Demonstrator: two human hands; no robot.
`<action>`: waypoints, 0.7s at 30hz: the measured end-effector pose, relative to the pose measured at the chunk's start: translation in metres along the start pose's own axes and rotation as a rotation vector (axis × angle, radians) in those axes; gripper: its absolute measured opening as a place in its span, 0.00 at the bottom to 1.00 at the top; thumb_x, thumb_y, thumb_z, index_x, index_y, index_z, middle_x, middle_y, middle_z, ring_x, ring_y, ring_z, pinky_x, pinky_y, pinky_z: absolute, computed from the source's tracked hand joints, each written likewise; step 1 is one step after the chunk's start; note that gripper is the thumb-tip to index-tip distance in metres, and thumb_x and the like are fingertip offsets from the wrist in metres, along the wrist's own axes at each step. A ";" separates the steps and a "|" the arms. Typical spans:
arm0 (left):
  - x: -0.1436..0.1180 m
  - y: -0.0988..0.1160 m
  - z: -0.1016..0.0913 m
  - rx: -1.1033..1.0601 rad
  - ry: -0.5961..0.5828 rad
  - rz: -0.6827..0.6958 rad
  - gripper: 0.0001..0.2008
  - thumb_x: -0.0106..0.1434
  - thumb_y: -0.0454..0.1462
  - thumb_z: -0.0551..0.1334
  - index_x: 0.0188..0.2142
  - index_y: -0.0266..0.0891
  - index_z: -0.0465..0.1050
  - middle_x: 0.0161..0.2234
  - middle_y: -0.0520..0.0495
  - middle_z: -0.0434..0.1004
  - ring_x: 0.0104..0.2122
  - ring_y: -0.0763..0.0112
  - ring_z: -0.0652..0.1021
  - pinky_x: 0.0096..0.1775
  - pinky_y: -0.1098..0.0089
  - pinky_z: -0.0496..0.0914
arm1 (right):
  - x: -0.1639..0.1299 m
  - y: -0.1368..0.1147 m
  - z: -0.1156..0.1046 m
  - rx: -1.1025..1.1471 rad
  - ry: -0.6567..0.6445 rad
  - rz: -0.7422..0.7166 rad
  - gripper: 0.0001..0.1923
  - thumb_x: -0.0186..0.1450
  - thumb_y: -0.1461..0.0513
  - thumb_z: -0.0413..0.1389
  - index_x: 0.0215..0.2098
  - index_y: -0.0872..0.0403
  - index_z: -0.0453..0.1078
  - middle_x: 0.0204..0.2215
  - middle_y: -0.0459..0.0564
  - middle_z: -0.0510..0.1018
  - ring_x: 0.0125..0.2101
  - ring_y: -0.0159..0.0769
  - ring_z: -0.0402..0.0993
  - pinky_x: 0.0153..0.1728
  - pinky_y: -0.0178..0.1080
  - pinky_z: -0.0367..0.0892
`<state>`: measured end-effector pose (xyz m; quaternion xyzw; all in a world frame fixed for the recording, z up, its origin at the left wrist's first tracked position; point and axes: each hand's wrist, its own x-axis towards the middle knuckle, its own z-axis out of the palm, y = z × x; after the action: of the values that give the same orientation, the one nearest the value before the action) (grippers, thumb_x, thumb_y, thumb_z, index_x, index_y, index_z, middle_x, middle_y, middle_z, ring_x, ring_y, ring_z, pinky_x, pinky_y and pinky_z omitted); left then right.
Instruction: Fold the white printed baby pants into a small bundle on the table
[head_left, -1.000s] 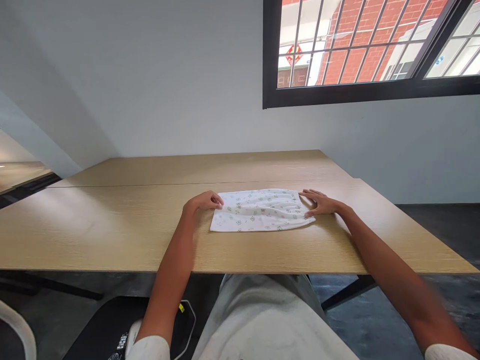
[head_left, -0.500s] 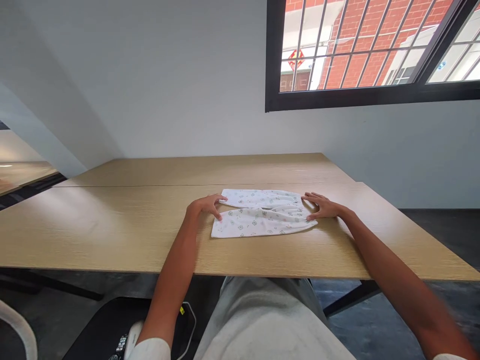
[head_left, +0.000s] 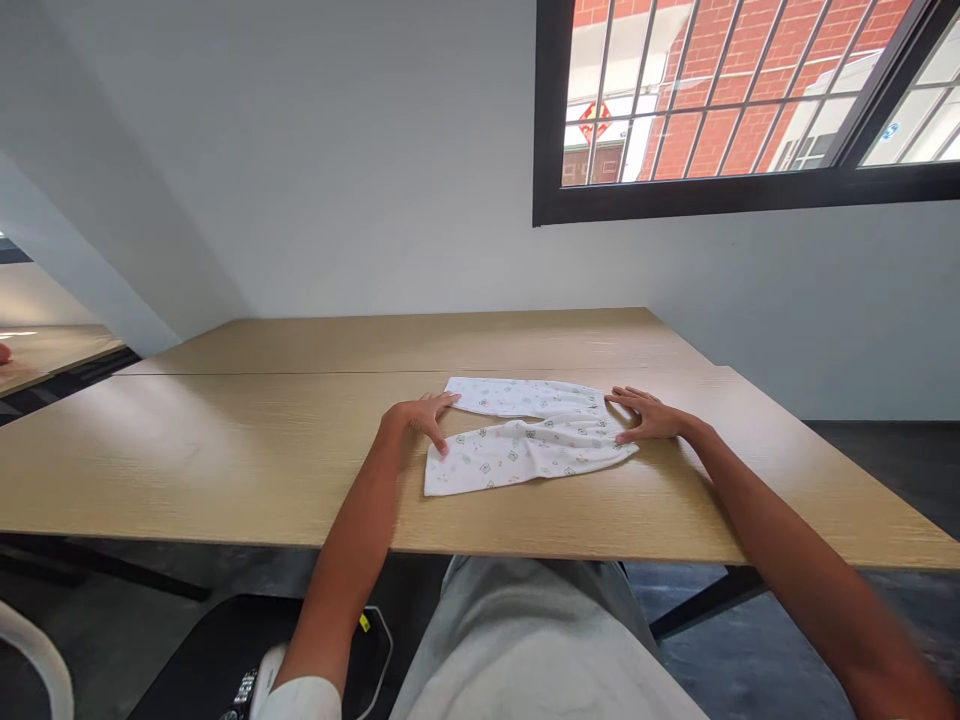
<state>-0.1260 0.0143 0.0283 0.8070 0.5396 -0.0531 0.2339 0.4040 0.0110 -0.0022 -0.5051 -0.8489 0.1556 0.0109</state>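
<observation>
Small white trousers (head_left: 517,455) with a tiny printed pattern lie flat on the wooden table (head_left: 262,450). Their waist end points right and the two legs spread toward the left, with a strip of table showing between them. At the leg hems is my left hand (head_left: 424,415), thumb and fingers spread, its tips touching the two legs. Over at the waist end, my right hand (head_left: 646,414) rests with its fingers stretched apart on the cloth. Neither hand grips the fabric.
Behind the table rises a grey wall with a dark-framed barred window (head_left: 720,110) at upper right. A seam crosses the table top toward its far side. A black chair (head_left: 217,650) with a white device and cable stands below the near edge at left.
The near trouser leg has swung toward me at its hem, widening the gap between the legs. My left thumb has moved slightly nearer with it. The right hand stays at the waist.
</observation>
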 end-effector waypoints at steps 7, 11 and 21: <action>-0.002 0.030 0.000 -0.040 0.195 0.029 0.45 0.41 0.60 0.73 0.58 0.52 0.69 0.62 0.47 0.65 0.65 0.46 0.58 0.63 0.54 0.59 | 0.001 0.001 0.001 0.006 0.014 -0.005 0.61 0.50 0.28 0.58 0.72 0.47 0.52 0.70 0.52 0.43 0.69 0.57 0.32 0.68 0.58 0.38; -0.003 0.045 0.002 0.051 0.075 -0.067 0.58 0.34 0.58 0.76 0.65 0.52 0.61 0.68 0.44 0.56 0.67 0.39 0.52 0.64 0.47 0.55 | 0.001 0.001 0.001 0.013 0.015 -0.006 0.62 0.50 0.28 0.58 0.72 0.48 0.52 0.70 0.52 0.44 0.69 0.58 0.32 0.69 0.57 0.38; 0.001 0.052 0.007 0.026 0.062 0.014 0.70 0.37 0.64 0.73 0.72 0.52 0.40 0.73 0.47 0.36 0.70 0.38 0.37 0.67 0.41 0.39 | -0.001 0.000 0.003 0.079 0.088 -0.049 0.67 0.47 0.30 0.62 0.74 0.53 0.46 0.70 0.58 0.46 0.68 0.59 0.41 0.67 0.57 0.46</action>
<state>-0.0776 -0.0043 0.0388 0.8150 0.5402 -0.0333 0.2069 0.4042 0.0092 -0.0044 -0.4897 -0.8528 0.1665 0.0721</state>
